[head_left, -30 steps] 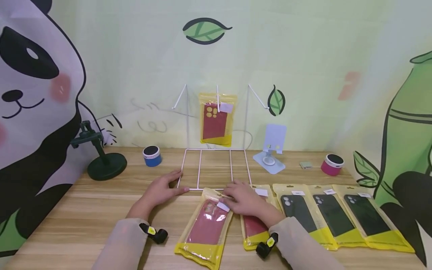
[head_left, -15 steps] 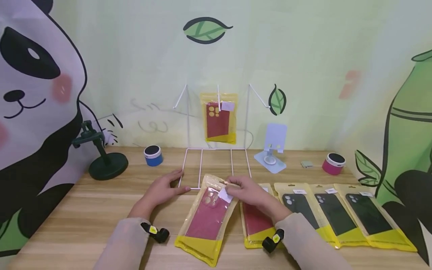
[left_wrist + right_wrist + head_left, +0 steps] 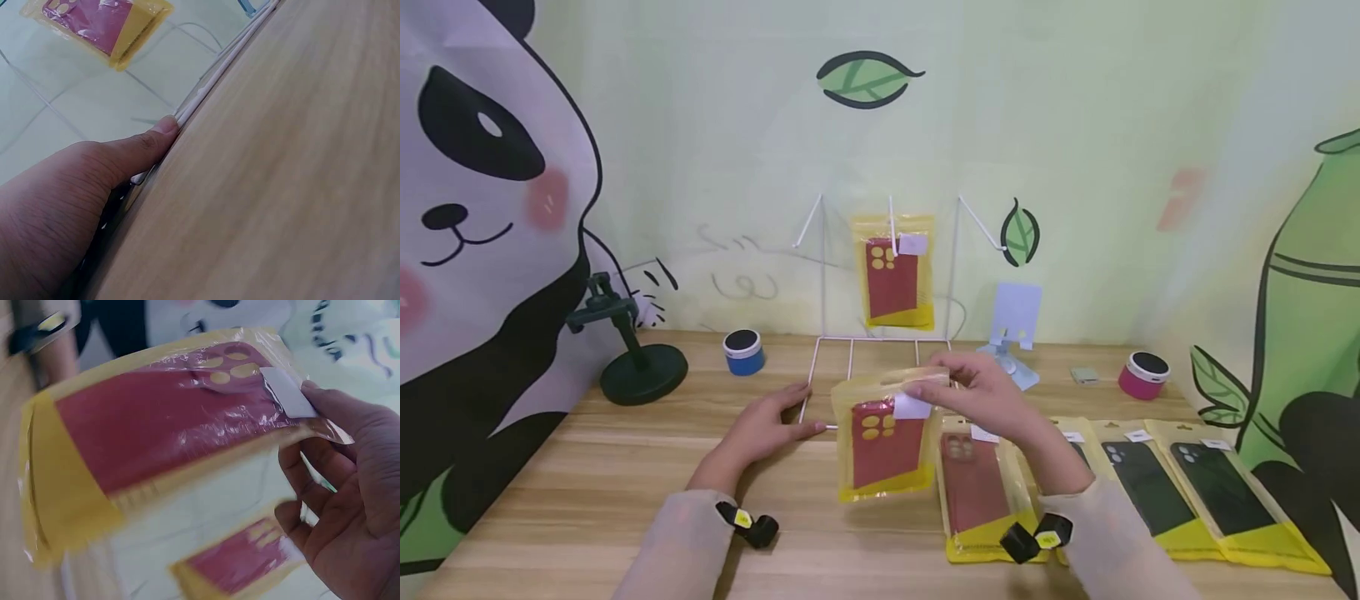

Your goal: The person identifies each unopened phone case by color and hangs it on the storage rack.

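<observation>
My right hand (image 3: 981,392) pinches the top edge of a yellow-edged clear pouch with a red phone case (image 3: 887,454) inside, near its white label. The right wrist view shows the thumb over the label (image 3: 287,392) and the fingers behind the pouch. This phone case hangs above the tabletop, in front of a white wire display rack (image 3: 815,375). My left hand (image 3: 760,429) rests at the rack's front left base corner; its straight thumb (image 3: 147,150) touches the wire, while its other fingers are hidden in the left wrist view. Another bagged red phone case (image 3: 892,279) hangs on the rack's middle hook.
On the right lie another bagged red case (image 3: 973,483) and several dark ones (image 3: 1150,487). A blue speaker (image 3: 744,353), green stand (image 3: 638,367), light blue phone stand (image 3: 1017,321), small grey-green block (image 3: 1084,375) and pink speaker (image 3: 1144,375) stand toward the back.
My right hand has gripped the bagged red phone case's top and lifted it off the table, raising it upright toward the rack. My left hand has stayed at the rack's corner.
</observation>
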